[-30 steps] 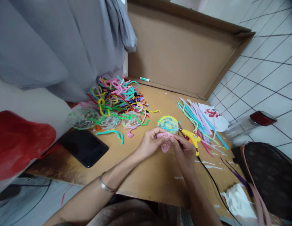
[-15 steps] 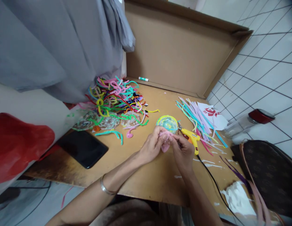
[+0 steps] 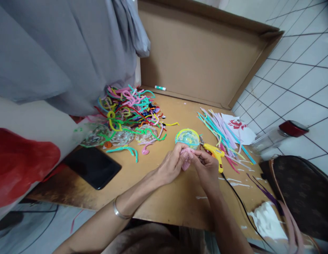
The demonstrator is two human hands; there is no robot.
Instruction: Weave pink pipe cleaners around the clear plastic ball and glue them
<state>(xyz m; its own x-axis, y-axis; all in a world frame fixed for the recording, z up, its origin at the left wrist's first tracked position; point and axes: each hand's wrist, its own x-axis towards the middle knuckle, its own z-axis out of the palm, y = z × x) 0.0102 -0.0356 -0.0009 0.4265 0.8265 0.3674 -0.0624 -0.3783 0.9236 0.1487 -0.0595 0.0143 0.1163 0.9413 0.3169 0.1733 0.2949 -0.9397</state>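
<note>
Both hands meet over the front half of the table, pinching a small pink fuzzy piece [image 3: 186, 164] that looks like bent pipe cleaner. My left hand [image 3: 172, 163] is closed round its left side, and my right hand [image 3: 207, 170] pinches its upper right edge. The fingers cover part of it, so its full shape is hidden. Just beyond the fingertips lies a round clear disc [image 3: 187, 137] with a yellow and turquoise pipe-cleaner rim. A yellow hot glue gun [image 3: 216, 153] rests right beside my right hand.
Left: a tangled heap of coloured pipe cleaners [image 3: 127, 106], clear discs [image 3: 121, 137] and a black tablet [image 3: 93, 167]. Right: straight pipe cleaners [image 3: 215, 127], a bottle [image 3: 275, 141], a brown bag [image 3: 301, 194], white tissue [image 3: 268, 220] and the gun's cord [image 3: 239, 199]. A cardboard wall [image 3: 195, 53] stands behind.
Both hands stay nearly in place, still pinching the pink piece. Slightly less of it shows below the fingers now. The whole view has shifted very slightly.
</note>
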